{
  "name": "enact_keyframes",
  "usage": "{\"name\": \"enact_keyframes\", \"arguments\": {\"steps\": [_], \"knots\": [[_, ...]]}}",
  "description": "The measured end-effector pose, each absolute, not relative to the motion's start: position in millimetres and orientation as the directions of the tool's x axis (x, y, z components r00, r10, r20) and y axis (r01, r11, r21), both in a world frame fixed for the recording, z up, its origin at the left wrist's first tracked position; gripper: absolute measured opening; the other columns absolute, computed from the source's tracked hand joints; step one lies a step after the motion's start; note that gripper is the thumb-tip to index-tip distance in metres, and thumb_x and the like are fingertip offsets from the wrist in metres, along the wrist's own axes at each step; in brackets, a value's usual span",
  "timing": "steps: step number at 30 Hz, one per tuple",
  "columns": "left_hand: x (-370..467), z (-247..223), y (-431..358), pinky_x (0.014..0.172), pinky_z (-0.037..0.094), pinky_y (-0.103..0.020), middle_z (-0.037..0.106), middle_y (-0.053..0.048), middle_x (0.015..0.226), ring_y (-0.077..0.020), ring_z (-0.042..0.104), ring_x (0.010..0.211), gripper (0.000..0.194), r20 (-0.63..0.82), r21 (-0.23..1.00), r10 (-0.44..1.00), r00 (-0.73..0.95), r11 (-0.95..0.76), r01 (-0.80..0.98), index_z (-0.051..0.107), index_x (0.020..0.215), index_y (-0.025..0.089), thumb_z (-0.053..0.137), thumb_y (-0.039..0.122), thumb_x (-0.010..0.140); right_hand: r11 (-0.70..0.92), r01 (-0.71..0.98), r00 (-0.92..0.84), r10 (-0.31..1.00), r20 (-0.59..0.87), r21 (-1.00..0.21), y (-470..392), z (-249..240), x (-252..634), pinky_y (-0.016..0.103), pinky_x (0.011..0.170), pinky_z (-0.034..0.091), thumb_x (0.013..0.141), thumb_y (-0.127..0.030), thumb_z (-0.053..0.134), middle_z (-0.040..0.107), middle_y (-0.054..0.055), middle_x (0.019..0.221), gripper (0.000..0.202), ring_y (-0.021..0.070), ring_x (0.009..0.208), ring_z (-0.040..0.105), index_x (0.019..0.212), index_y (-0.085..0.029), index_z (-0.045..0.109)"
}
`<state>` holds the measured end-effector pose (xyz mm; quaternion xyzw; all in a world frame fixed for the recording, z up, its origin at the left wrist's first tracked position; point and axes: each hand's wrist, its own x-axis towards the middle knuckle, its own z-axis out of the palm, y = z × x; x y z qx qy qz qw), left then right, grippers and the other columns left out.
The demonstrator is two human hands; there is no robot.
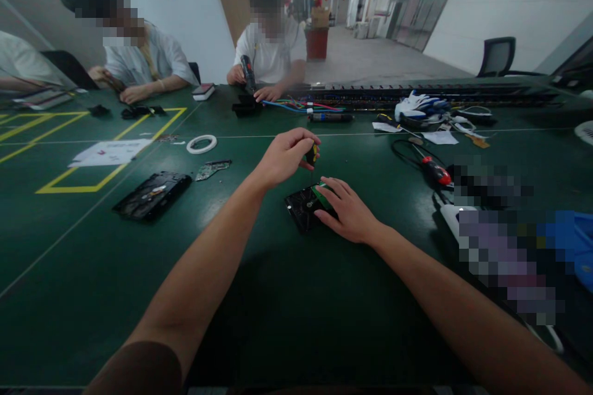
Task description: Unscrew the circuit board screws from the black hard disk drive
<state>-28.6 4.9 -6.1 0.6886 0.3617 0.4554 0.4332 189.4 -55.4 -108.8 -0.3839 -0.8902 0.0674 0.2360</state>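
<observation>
On the green table in front of me lies a black hard drive (302,208) with a green circuit board (323,195) at its right far side. My left hand (288,157) is closed around the black and yellow handle of a screwdriver (312,154), held upright. Its thin shaft points down to the drive's far edge; whether the tip sits in a screw is too small to tell. My right hand (345,208) rests over the drive's right side, fingers stretched out and partly covering the circuit board.
To the left lie another black drive casing (152,196), a loose circuit board (213,170) and a white tape roll (201,144). A red and black screwdriver (435,171) and white gloves (419,108) are on the right. Across the table, a person holds a power screwdriver (248,73).
</observation>
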Motion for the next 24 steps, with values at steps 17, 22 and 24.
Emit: {"name": "enact_keyframes", "arguments": {"steps": [17,22,24], "knots": [[-30.2,-8.0,4.2,0.062,0.062,-0.025,0.069,-0.005,0.092,-0.0147,0.067,0.082,0.022,0.359,0.893,0.869,0.342,-0.426,0.147,0.070,0.106,0.017,0.062,0.036,0.097,0.684,0.668,-0.590,0.727,0.351,-0.292,-56.2,-108.9,188.9,0.065,0.123,0.036,0.105,-0.058,0.047,0.039,0.016,0.166,0.062,0.0383,0.154,0.034,0.154,-0.021,0.047],[-30.6,-9.0,4.7,0.060,0.060,-0.021,0.066,-0.004,0.083,-0.0122,0.064,0.074,0.026,0.387,0.859,0.855,0.345,-0.471,0.203,0.072,0.097,0.017,0.066,0.042,0.096,0.687,0.667,-0.594,0.724,0.351,-0.287,-55.6,-110.1,189.1,0.065,0.123,0.036,0.105,-0.059,0.046,0.040,0.017,0.165,0.062,0.0386,0.153,0.035,0.154,-0.020,0.047],[-30.7,-9.7,5.5,0.060,0.059,-0.021,0.067,-0.004,0.083,-0.0122,0.064,0.073,0.027,0.403,0.847,0.842,0.359,-0.492,0.203,0.072,0.094,0.016,0.069,0.043,0.095,0.689,0.662,-0.593,0.722,0.357,-0.293,-55.6,-109.9,189.3,0.066,0.122,0.036,0.105,-0.059,0.046,0.040,0.017,0.165,0.061,0.0387,0.153,0.035,0.154,-0.021,0.048]]}}
